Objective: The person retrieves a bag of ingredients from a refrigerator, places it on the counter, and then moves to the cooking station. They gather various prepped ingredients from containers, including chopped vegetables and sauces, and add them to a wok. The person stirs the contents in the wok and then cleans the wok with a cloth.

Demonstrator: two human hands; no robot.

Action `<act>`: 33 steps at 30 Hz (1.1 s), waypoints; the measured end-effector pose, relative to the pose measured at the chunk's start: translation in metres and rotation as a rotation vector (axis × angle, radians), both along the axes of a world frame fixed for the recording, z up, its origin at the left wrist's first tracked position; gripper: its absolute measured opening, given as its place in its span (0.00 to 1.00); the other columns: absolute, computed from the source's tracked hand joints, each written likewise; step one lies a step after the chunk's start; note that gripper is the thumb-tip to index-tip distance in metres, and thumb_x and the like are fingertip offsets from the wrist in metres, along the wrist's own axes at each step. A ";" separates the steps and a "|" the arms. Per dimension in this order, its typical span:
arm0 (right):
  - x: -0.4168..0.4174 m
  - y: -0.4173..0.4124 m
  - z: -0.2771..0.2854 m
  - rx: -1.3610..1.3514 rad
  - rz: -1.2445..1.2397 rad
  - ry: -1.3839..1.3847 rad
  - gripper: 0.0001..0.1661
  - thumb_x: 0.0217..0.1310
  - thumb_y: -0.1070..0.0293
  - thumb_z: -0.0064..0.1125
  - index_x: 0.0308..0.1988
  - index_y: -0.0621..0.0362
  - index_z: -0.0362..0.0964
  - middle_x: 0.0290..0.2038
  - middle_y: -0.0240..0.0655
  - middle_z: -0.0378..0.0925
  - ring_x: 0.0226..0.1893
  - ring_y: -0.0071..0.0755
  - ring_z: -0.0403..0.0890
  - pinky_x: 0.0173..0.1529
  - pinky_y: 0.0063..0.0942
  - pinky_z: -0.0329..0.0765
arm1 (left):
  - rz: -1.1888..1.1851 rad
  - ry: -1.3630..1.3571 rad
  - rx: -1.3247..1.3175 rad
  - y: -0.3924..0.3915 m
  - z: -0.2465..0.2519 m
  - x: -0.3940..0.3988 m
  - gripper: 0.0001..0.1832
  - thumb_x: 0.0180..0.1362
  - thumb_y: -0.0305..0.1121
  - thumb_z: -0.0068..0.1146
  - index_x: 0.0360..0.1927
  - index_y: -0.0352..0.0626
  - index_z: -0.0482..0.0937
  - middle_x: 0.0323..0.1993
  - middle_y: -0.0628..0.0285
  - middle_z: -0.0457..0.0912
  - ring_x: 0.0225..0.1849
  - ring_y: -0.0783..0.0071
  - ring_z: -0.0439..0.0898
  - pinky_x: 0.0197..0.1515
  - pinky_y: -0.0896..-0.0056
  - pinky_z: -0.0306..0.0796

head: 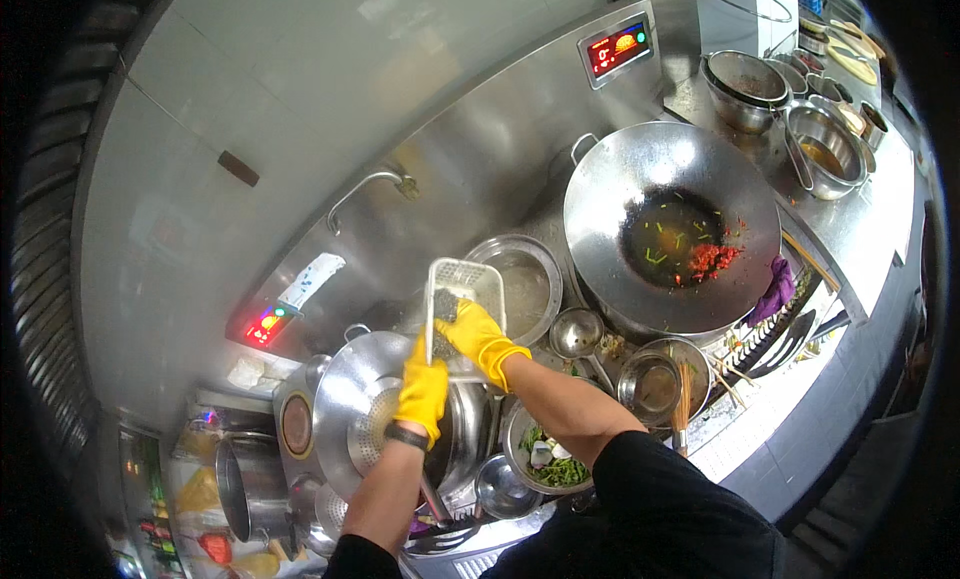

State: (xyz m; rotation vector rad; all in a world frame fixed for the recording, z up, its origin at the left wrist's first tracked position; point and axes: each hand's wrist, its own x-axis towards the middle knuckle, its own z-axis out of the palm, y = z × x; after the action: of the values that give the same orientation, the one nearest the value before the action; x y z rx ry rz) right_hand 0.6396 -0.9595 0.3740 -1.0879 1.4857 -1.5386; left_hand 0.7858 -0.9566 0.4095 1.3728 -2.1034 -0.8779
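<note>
Both my hands wear yellow rubber gloves. With my left hand [421, 393] I grip the near left side of a white plastic basket [491, 290], tilted above the cooktop. My right hand [478, 337] reaches into the basket and presses on a dark grey, rough pad [445, 304], which looks like a scourer. The glove hides part of that pad. Just behind the basket is a round metal basin [536, 282] of cloudy liquid. A wok [371, 354] with a perforated strainer [373, 426] lies beside my left wrist.
A large wok [600, 204] at right holds dark liquid, chopped red chillies and green pieces. A ladle [576, 333], a bowl of greens [559, 470] and a bamboo brush [682, 406] lie nearby. A faucet [367, 180] projects from the steel backsplash. Metal pots [825, 147] crowd the right counter.
</note>
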 end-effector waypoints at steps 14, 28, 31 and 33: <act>-0.004 -0.021 -0.039 0.101 -0.112 0.152 0.22 0.56 0.66 0.59 0.51 0.62 0.76 0.48 0.58 0.79 0.52 0.59 0.80 0.57 0.45 0.76 | -0.040 -0.070 -0.108 -0.011 -0.003 0.008 0.34 0.55 0.22 0.46 0.69 0.44 0.69 0.55 0.38 0.80 0.57 0.48 0.80 0.59 0.59 0.72; -0.015 -0.026 -0.071 0.220 -0.115 0.640 0.16 0.53 0.65 0.64 0.43 0.58 0.75 0.40 0.53 0.80 0.41 0.60 0.83 0.48 0.48 0.79 | 0.081 -0.288 -0.229 -0.031 -0.020 0.004 0.32 0.51 0.22 0.50 0.64 0.36 0.71 0.51 0.35 0.79 0.53 0.38 0.78 0.59 0.53 0.71; -0.050 -0.001 -0.052 0.279 -0.288 0.439 0.26 0.51 0.62 0.69 0.51 0.53 0.75 0.48 0.51 0.79 0.50 0.58 0.80 0.54 0.47 0.76 | 0.126 -0.278 -0.246 -0.039 0.000 0.000 0.29 0.52 0.22 0.49 0.62 0.34 0.72 0.52 0.35 0.79 0.54 0.39 0.78 0.59 0.55 0.71; -0.076 -0.005 -0.071 0.257 -0.413 0.359 0.32 0.51 0.64 0.68 0.57 0.53 0.72 0.53 0.51 0.77 0.54 0.57 0.77 0.59 0.44 0.74 | 0.164 -0.155 -0.247 -0.074 -0.018 0.013 0.29 0.52 0.21 0.47 0.62 0.30 0.71 0.52 0.37 0.80 0.54 0.42 0.80 0.57 0.58 0.73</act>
State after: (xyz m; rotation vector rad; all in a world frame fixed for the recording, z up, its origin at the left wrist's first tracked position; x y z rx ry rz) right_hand 0.5635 -0.9642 0.3030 -0.9792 2.1983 -1.4060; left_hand 0.7986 -1.0311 0.3914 1.4931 -2.0933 -0.4417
